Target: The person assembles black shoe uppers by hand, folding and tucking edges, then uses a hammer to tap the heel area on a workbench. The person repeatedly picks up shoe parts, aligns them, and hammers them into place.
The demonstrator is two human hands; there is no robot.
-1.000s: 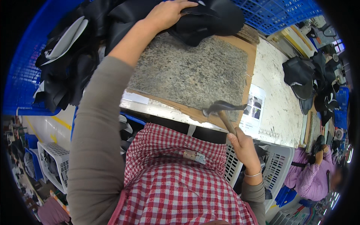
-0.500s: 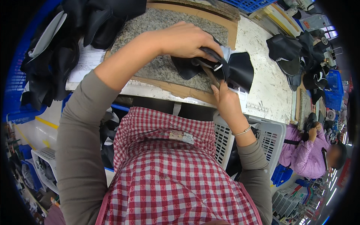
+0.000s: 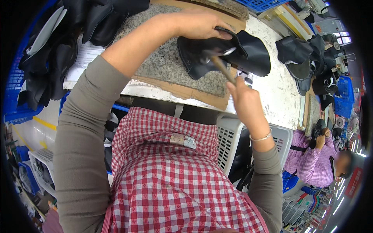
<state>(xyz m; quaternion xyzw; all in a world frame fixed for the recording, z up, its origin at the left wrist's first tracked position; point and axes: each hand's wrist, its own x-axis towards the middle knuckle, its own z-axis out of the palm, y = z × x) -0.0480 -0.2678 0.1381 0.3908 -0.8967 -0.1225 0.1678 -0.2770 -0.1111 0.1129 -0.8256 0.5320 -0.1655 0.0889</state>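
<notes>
On the stone slab (image 3: 155, 64) a black leather shoe upper (image 3: 254, 54) lies folded, its flaps spreading left and right. My left hand (image 3: 202, 25) reaches over its far edge, with thumb and fingers closed on the leather. My right hand (image 3: 246, 99), at the near right, grips the wooden handle of a hammer (image 3: 224, 70). The hammer's metal head is blurred and sits over the middle of the upper; whether it touches the leather I cannot tell.
More black uppers are heaped at the left (image 3: 64, 58) and the right (image 3: 293, 52) of the white table (image 3: 279, 105). A grey plastic crate (image 3: 229, 143) stands below the front edge. At the far right a person in a pink checked sleeve (image 3: 312, 165) handles a dark piece.
The upper has been turned, so more of its smooth black leather shows. My left hand has shifted up and away. My right hand has drawn back to the right, and the hammer head now shows.
</notes>
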